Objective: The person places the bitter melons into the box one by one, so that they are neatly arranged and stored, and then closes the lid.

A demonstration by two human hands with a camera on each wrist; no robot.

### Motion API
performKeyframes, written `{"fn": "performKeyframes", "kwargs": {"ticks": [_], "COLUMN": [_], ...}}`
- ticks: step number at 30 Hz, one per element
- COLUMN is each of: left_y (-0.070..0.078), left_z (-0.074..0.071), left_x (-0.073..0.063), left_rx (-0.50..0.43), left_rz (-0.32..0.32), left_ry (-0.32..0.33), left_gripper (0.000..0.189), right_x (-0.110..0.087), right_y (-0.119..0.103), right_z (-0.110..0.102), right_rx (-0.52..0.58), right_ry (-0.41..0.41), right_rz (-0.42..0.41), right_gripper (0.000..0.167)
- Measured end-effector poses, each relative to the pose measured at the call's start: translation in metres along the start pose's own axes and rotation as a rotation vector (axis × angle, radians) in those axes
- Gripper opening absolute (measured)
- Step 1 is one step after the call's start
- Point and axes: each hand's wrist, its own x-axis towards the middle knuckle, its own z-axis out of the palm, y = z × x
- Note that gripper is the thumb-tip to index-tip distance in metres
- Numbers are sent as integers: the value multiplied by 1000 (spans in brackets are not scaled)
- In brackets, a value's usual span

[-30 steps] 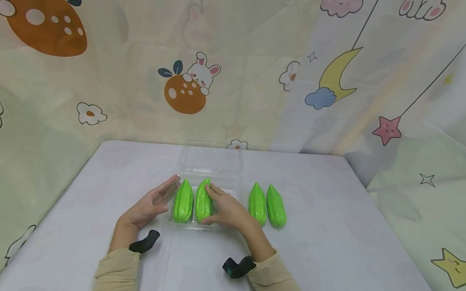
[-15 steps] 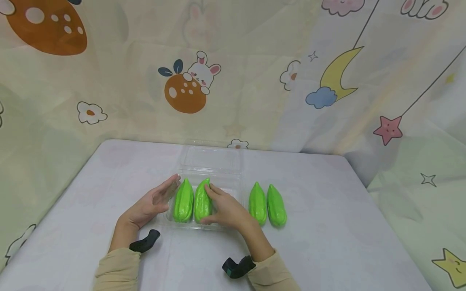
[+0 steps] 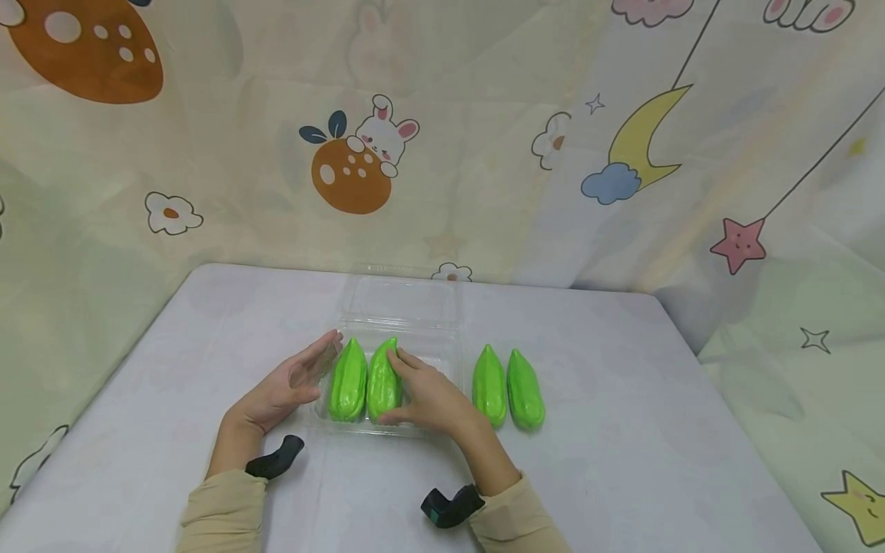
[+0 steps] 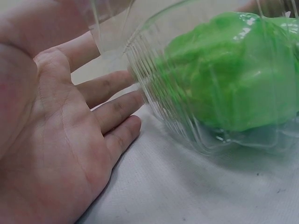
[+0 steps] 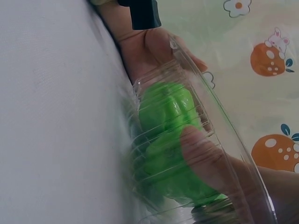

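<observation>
A clear plastic clamshell box (image 3: 432, 353) lies with its lid open toward the back of the table. Inside it, side by side, are two bright green ridged bitter melons, a left melon (image 3: 348, 380) and a right melon (image 3: 384, 380). My right hand (image 3: 432, 395) reaches into the box and holds the right melon, thumb at its near end and fingers at its far right side. My left hand (image 4: 70, 135) has its fingers extended, with fingertips against the box's ribbed left wall. Through the clear wall, the right wrist view shows my thumb (image 5: 201, 149) on the melon.
Two more green bitter melons, one (image 3: 489, 386) close to the box's right wall and one (image 3: 525, 390) beside it, lie on the white table (image 3: 608, 461). A patterned cloth (image 3: 477, 92) hangs behind the table's back edge.
The right melon has shifted slightly left toward the other melon in the box, with my right hand on it. My left hand has stayed at the box's left side.
</observation>
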Motion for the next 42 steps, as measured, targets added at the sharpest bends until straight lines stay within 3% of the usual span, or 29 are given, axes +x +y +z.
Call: {"fn": "performKeyframes", "kwargs": {"ticks": [42], "left_y": [2], "left_z": [1], "left_x": [0], "left_rx": [4], "left_rz": [-5], "left_ry": [19], "left_gripper": [90], "right_x": [3], "right_y": [-2], "right_z": [2], "right_rx": [-7], "right_ry": [-11], "right_rz": [13], "right_gripper": [102]}}
